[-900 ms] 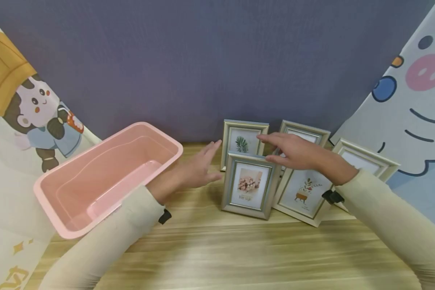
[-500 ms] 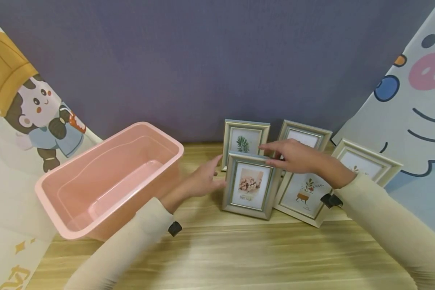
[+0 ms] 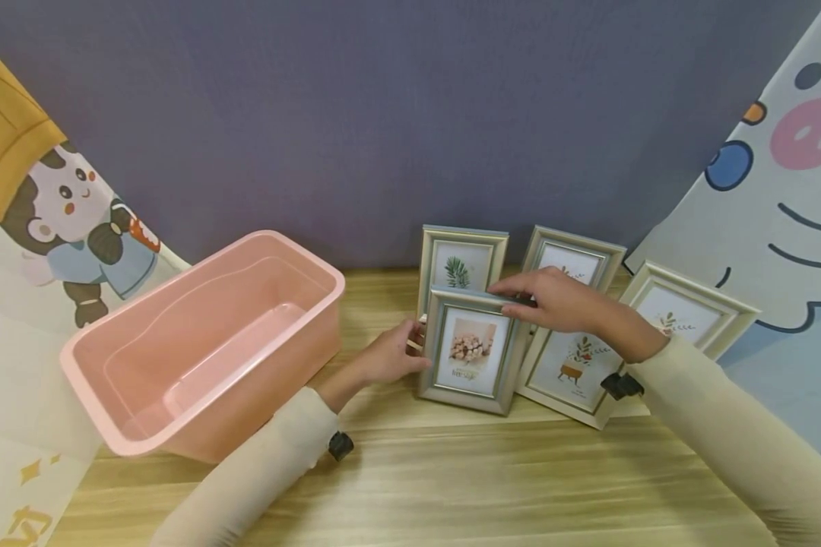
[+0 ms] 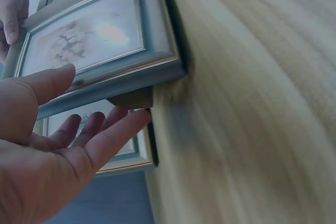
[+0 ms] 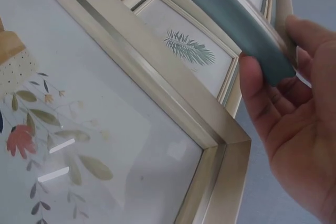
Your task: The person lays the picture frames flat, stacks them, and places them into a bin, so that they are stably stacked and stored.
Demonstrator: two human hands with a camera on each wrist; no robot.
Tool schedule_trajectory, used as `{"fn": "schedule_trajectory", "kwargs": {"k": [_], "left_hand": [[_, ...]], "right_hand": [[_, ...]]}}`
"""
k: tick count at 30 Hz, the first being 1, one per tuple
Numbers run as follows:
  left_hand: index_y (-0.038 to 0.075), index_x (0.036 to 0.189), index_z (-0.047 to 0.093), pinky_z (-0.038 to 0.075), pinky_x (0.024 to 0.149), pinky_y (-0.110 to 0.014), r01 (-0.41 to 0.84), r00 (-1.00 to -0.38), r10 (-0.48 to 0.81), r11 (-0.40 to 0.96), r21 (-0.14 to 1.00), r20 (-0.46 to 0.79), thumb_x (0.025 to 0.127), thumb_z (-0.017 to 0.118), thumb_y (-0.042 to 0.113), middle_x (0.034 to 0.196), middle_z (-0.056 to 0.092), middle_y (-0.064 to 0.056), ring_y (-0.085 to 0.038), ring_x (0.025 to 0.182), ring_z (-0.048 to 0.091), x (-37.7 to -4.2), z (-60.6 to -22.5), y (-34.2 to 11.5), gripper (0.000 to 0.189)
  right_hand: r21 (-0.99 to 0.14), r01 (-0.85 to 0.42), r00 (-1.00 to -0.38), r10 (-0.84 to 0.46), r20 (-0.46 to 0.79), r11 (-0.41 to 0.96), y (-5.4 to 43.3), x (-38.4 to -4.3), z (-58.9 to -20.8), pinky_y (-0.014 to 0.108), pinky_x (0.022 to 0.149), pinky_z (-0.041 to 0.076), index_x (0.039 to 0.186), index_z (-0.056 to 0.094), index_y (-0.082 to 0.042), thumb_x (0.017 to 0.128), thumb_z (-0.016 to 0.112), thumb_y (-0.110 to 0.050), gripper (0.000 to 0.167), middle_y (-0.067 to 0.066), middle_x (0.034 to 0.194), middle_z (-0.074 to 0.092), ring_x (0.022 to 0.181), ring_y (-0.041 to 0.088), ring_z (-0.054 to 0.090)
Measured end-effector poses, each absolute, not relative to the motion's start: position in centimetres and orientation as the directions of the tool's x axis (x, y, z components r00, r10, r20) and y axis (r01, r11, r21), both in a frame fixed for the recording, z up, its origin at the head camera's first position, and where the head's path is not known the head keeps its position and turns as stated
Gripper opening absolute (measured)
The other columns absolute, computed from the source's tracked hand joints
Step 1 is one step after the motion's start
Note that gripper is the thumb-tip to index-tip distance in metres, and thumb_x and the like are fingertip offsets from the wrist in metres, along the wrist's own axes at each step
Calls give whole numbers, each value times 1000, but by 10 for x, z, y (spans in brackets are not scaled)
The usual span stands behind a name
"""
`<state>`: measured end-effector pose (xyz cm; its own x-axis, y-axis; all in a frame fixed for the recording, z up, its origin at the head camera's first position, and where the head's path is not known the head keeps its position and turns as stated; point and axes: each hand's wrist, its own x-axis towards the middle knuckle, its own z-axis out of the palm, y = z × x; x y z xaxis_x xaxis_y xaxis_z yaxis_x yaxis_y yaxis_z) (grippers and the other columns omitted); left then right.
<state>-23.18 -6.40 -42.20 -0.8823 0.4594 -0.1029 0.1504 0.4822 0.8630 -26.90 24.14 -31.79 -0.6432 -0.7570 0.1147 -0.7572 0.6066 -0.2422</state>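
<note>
In the head view a silver-gold picture frame (image 3: 472, 349) with a pink flower print stands on the wooden table, in front of a frame with a green leaf print (image 3: 460, 266). At its upper right corner, my right hand (image 3: 564, 300) pinches it, thumb in front and fingers behind, as the right wrist view shows too. My left hand (image 3: 390, 353) is at the left edge. Seen from the left wrist, its thumb (image 4: 58, 82) overlaps the front edge, while the spread fingers (image 4: 113, 140) reach behind the frame, near its back support (image 4: 134, 99).
Just right stands a larger frame with a potted plant print (image 3: 571, 372). Behind it are another small frame (image 3: 575, 262) and a cream frame (image 3: 691, 304). A pink plastic bin (image 3: 321, 327) stands on the left. A grey-blue backdrop (image 3: 410, 137) rises behind the table (image 3: 451, 471).
My left hand has moved right and down to the flower frame's left edge, its fingers passing behind. My right hand has come down onto the upper right corner. The frames have stayed in place.
</note>
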Motion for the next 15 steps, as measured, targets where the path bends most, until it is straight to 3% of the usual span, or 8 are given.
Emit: {"fn": "schedule_trajectory", "kwargs": {"k": [8, 15], "left_hand": [[2, 117, 55, 57, 87, -31, 142, -895, 437, 472, 870, -90, 92, 73, 7, 111, 65, -13, -23, 105, 65, -227, -428, -62, 32], [0, 118, 55, 59, 80, -29, 104, -900, 424, 432, 896, -100, 92, 73, 6, 112, 64, -15, -22, 105, 63, -227, -430, -62, 32]], "right_hand": [[-233, -745, -659, -745, 104, 625, 240, -262, -314, 36, 76, 51, 136, 64, -5, 101, 64, -22, 39, 13, 130, 70, 67, -1, 52], [-244, -734, -670, -736, 102, 634, 240, -262, -315, 35, 74, 49, 137, 64, -6, 102, 63, -23, 39, 13, 130, 71, 58, -3, 44]]}}
